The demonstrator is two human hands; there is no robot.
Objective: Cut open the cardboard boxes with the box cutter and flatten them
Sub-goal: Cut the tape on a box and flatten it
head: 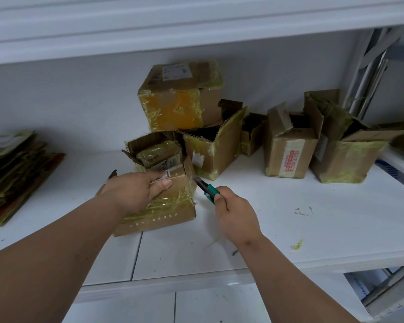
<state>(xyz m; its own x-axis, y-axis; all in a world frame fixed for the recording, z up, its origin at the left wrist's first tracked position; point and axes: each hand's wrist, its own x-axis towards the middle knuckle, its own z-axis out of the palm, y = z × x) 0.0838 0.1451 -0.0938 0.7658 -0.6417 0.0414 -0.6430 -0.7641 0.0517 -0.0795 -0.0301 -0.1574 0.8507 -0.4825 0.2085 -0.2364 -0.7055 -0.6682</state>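
Observation:
A small brown cardboard box (173, 206) wrapped in yellowish tape lies on the white shelf (289, 217) in front of me. My left hand (135, 190) grips its top, thumb across the near upper edge. My right hand (233, 213) holds a green box cutter (207, 188), whose tip touches the box's right edge. Behind stand more taped boxes: one sealed box (180, 96) stacked on an open one (210, 150), and another open box (154, 150) just behind the held one.
Flattened cardboard (14, 173) is piled at the left of the shelf. Three more open boxes (289, 145) stand at the right near metal rails (369, 71). Tape scraps (296, 244) litter the shelf. Another shelf board hangs overhead.

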